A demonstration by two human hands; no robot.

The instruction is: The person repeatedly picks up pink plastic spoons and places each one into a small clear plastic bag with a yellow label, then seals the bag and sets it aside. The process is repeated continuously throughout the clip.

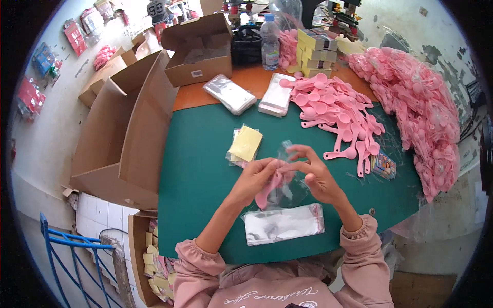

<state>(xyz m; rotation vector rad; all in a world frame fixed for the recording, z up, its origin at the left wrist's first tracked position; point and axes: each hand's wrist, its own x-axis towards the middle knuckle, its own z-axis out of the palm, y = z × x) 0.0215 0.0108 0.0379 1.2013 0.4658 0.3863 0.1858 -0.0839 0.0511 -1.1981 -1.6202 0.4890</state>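
My left hand (259,177) is closed on a pink spoon (265,197), its rounded end pointing down toward me. A clear plastic bag (290,195) hangs around and beside the spoon, between my two hands. My right hand (319,178) is at the bag's upper part, its fingers stretched toward the left and its thumb apart from them. Just in front of me lies a stack of clear plastic bags (282,226). Beyond my left hand is a small pile of bagged items with a yellow card (245,143) on top.
Loose pink spoons (341,110) heap at the right, near a large bagged mass of them (411,102). Two packs of clear bags (230,94) lie at the back, by card stacks (316,49) and a water bottle (270,43). Open cardboard boxes (118,138) stand left.
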